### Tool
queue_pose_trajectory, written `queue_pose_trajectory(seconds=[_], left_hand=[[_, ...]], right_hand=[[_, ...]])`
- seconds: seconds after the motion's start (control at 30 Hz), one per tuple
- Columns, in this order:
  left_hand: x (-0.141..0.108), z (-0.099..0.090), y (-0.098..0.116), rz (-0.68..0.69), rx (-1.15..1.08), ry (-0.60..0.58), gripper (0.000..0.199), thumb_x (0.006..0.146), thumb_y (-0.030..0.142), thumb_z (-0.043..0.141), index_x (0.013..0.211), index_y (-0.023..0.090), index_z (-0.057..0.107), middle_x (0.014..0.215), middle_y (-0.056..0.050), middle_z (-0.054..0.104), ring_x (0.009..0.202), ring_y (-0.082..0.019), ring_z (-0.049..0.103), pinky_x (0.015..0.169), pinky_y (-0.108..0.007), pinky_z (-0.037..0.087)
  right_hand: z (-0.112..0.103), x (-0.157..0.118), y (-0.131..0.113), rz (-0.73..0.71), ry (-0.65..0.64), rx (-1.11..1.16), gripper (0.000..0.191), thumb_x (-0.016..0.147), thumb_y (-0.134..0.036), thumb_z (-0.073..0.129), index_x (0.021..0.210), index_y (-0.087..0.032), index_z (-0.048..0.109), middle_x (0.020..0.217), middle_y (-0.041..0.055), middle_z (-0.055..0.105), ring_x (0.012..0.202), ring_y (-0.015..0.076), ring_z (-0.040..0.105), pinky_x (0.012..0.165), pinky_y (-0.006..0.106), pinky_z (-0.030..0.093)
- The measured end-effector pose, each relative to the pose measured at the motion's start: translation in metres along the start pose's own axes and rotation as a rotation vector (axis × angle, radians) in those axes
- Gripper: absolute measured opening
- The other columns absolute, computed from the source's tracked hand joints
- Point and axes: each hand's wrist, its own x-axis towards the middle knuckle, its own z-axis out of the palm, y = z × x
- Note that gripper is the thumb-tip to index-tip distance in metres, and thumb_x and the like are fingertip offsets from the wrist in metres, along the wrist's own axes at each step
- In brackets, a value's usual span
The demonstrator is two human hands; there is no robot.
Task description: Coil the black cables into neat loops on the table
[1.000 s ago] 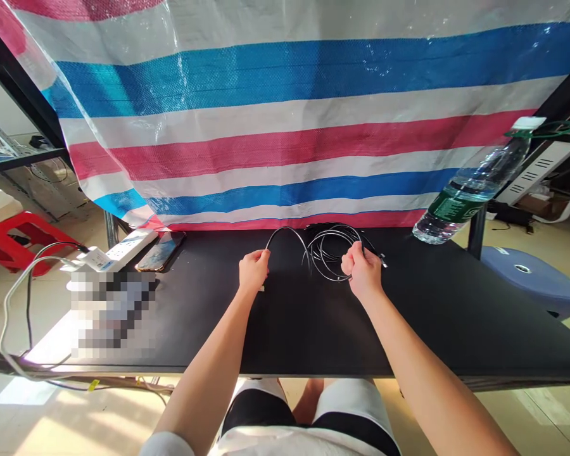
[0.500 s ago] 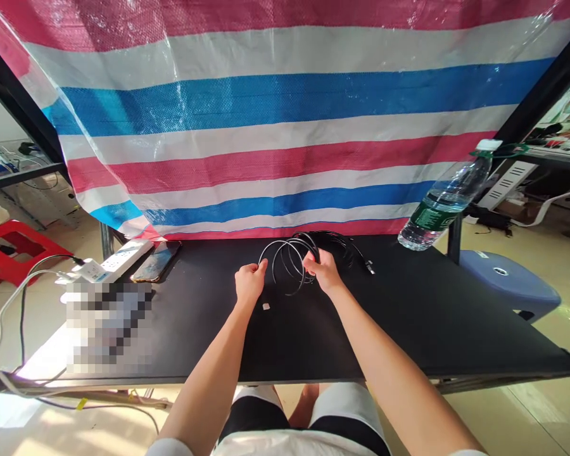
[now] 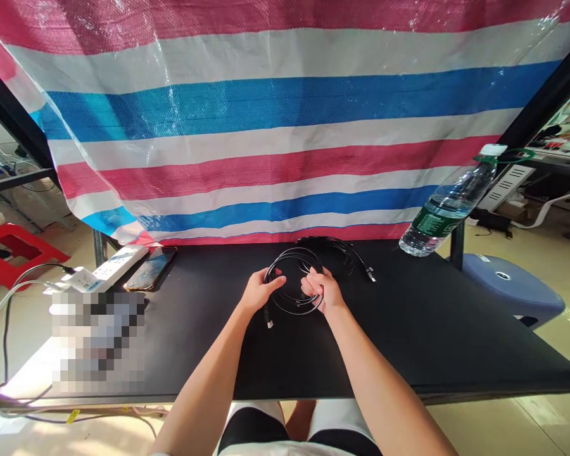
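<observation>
A black cable (image 3: 294, 311) is wound in loose loops between my two hands, over the black tabletop (image 3: 389, 342). My left hand (image 3: 261, 288) is closed round the left side of the coil, thumb pointing inward. Just below that hand hangs the cable's plug (image 3: 269, 322), with a light metal tip. On the right side of the loops, my right hand (image 3: 323, 288) is closed with its fingers curled round the cable. Behind it lies a second stretch of coiled black cable (image 3: 346, 253), ending in a plug (image 3: 371, 275); whether the two coils join is hidden.
At the left are a phone (image 3: 151, 268), a white power strip (image 3: 123, 261) with an adapter, and a blurred-out patch. A tilted water bottle (image 3: 439, 215) hangs at the back right. A striped plastic sheet (image 3: 275, 152) closes off the back; a blue stool (image 3: 513, 282) stands right.
My hands have brought the loops into a rounder, tighter coil, slightly nearer to me. My left hand now grips the coil's side instead of a single strand. The view has shifted slightly.
</observation>
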Motion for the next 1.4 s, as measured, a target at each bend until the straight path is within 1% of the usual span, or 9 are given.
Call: queue_pose_trajectory(seconds=[0.3,0.47,0.67,0.8,0.9,1.07,1.17,1.3,1.4], left_hand=[[0.000,0.002,0.004,0.066,0.010,0.287,0.042,0.067,0.044,0.056,0.044,0.022,0.027,0.044,0.007,0.024,0.046,-0.007,0.020,0.047,-0.025,0.018],[0.004,-0.001,0.004,0.075,-0.088,0.413,0.042,0.067,0.044,0.056,0.044,0.021,0.030,0.045,0.006,0.028,0.046,-0.007,0.024,0.047,-0.024,0.021],[0.013,-0.007,0.000,-0.131,-0.204,0.416,0.033,0.072,0.037,0.052,0.048,0.022,0.036,0.041,0.006,0.035,0.041,-0.009,0.032,0.046,-0.024,0.029],[0.013,-0.012,0.000,-0.191,-0.009,0.487,0.024,0.074,0.035,0.055,0.060,0.023,0.041,0.044,0.008,0.039,0.042,-0.010,0.039,0.049,-0.023,0.031],[0.010,-0.016,0.002,-0.161,0.184,0.533,0.016,0.073,0.035,0.060,0.074,0.024,0.049,0.049,0.009,0.045,0.046,-0.012,0.045,0.052,-0.024,0.034],[0.010,-0.027,0.007,-0.151,0.357,0.567,0.009,0.074,0.032,0.061,0.078,0.025,0.057,0.054,0.005,0.052,0.055,-0.016,0.055,0.058,-0.025,0.038],[0.010,-0.031,0.008,-0.182,0.423,0.607,0.004,0.076,0.028,0.059,0.074,0.024,0.061,0.064,-0.001,0.061,0.067,-0.019,0.061,0.064,-0.026,0.041],[0.013,-0.032,0.007,-0.221,0.505,0.600,0.009,0.077,0.030,0.059,0.077,0.024,0.065,0.075,-0.007,0.068,0.076,-0.024,0.065,0.067,-0.029,0.043],[0.020,-0.037,0.008,-0.259,0.558,0.546,0.009,0.075,0.031,0.061,0.075,0.023,0.066,0.077,-0.009,0.070,0.080,-0.026,0.066,0.069,-0.031,0.045]], right_hand=[[-0.004,0.012,0.016,-0.047,0.272,-0.376,0.041,0.058,-0.048,0.072,0.053,-0.025,0.038,0.037,-0.0092,0.038,0.034,0.0074,0.033,0.037,0.023,0.028],[-0.001,0.020,0.027,-0.131,0.317,-0.697,0.038,0.069,-0.056,0.058,0.055,-0.025,0.041,0.039,-0.0058,0.044,0.038,0.0112,0.043,0.044,0.026,0.038],[-0.004,0.026,0.043,-0.142,0.300,-0.979,0.029,0.074,-0.051,0.051,0.060,-0.026,0.045,0.047,-0.0013,0.051,0.049,0.0177,0.053,0.052,0.029,0.042],[-0.012,0.025,0.054,-0.200,0.368,-1.092,0.017,0.076,-0.041,0.054,0.078,-0.024,0.056,0.064,0.0037,0.062,0.061,0.0219,0.060,0.061,0.033,0.048],[-0.017,0.023,0.060,-0.271,0.378,-1.194,0.031,0.076,-0.030,0.054,0.104,-0.020,0.061,0.084,0.0096,0.066,0.077,0.0258,0.064,0.074,0.039,0.052],[-0.012,0.017,0.061,-0.309,0.260,-1.414,0.049,0.079,-0.027,0.054,0.127,-0.021,0.059,0.116,0.0150,0.060,0.096,0.0284,0.062,0.086,0.044,0.053],[0.000,0.010,0.057,-0.351,0.062,-1.533,0.051,0.081,-0.026,0.055,0.131,-0.024,0.058,0.138,0.0142,0.052,0.119,0.0321,0.053,0.100,0.049,0.044],[0.015,-0.001,0.054,-0.222,-0.256,-1.601,0.040,0.082,-0.035,0.061,0.120,-0.023,0.068,0.138,0.0137,0.055,0.134,0.0344,0.042,0.104,0.053,0.040],[0.019,0.002,0.054,-0.126,-0.282,-1.595,0.039,0.081,-0.037,0.064,0.116,-0.022,0.069,0.134,0.0140,0.059,0.134,0.0328,0.043,0.106,0.052,0.038]])
